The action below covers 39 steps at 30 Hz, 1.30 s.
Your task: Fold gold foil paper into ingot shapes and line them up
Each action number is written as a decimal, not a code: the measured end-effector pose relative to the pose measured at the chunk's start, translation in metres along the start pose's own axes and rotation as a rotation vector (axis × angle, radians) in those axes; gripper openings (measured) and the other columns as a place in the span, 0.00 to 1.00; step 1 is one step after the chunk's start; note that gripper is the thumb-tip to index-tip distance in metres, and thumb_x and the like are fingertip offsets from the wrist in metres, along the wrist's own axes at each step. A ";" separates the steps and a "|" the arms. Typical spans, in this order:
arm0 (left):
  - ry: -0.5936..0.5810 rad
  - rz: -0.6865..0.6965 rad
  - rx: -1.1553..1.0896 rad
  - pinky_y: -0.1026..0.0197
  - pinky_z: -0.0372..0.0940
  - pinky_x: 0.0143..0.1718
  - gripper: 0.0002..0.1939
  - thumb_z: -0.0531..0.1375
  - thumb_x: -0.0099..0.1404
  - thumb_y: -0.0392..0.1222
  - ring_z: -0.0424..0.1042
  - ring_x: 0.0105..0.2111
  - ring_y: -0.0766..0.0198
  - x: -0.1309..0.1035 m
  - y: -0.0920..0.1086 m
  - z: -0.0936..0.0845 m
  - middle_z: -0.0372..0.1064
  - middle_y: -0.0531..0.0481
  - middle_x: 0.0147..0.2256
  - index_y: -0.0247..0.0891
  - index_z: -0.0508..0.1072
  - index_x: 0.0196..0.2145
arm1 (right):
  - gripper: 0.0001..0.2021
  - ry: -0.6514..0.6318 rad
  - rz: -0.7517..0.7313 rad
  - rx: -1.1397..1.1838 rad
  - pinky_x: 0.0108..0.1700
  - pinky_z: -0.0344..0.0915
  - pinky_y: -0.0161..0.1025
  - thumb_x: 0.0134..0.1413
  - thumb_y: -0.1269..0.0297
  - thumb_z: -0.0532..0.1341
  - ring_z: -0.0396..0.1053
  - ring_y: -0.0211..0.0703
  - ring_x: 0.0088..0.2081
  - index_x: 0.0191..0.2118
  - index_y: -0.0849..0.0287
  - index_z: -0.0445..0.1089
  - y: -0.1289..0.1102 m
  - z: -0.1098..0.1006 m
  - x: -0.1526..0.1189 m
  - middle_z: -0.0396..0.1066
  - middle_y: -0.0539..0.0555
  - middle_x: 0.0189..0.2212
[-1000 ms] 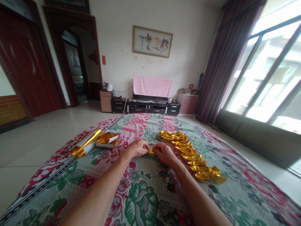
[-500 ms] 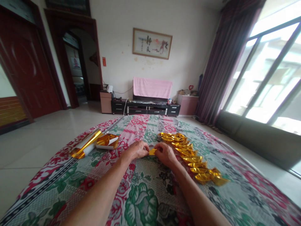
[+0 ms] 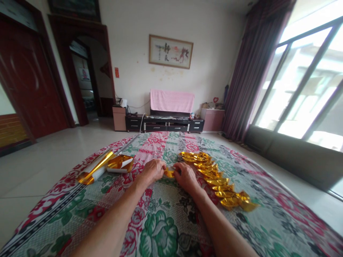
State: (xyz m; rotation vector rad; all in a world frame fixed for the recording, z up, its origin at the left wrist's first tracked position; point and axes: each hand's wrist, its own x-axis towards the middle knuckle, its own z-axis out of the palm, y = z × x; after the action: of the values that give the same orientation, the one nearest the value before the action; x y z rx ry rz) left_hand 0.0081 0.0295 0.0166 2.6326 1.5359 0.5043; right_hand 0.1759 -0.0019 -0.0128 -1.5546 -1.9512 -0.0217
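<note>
The person's left hand (image 3: 153,170) and right hand (image 3: 185,175) are a little apart, each pinching one end of a small gold foil piece (image 3: 169,174) — it sits between them, over the floral cloth (image 3: 160,232). Folded gold shapes (image 3: 210,172) line up beside the right hand; curled gold sheets (image 3: 102,165) lie left of the left hand.

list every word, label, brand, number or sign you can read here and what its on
"静" (likely, blurred): large upper character in the framed picture
Same picture, large character below and small column beside: too blurred to read
Red strip to its left: any writing too small to read
Gold pieces: no lettering I can make out
</note>
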 end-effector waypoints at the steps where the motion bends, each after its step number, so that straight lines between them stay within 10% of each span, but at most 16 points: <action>1: 0.025 -0.009 0.010 0.63 0.61 0.38 0.12 0.52 0.56 0.37 0.69 0.37 0.62 0.000 -0.001 0.002 0.72 0.49 0.35 0.42 0.74 0.34 | 0.10 0.001 0.003 -0.008 0.39 0.56 0.32 0.48 0.69 0.55 0.65 0.40 0.35 0.38 0.58 0.68 -0.001 0.001 0.000 0.69 0.53 0.31; 39: 0.061 0.448 -0.179 0.66 0.62 0.36 0.09 0.55 0.54 0.34 0.66 0.33 0.65 0.005 -0.006 0.018 0.69 0.49 0.30 0.39 0.75 0.29 | 0.10 -0.031 -0.161 0.064 0.38 0.59 0.33 0.46 0.73 0.55 0.64 0.39 0.34 0.29 0.57 0.73 0.004 -0.003 0.001 0.69 0.53 0.28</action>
State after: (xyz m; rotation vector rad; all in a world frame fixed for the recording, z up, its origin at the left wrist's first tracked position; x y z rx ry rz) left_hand 0.0108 0.0394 -0.0005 2.8315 0.8524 0.7126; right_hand 0.1812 -0.0010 -0.0113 -1.3614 -2.0766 -0.0030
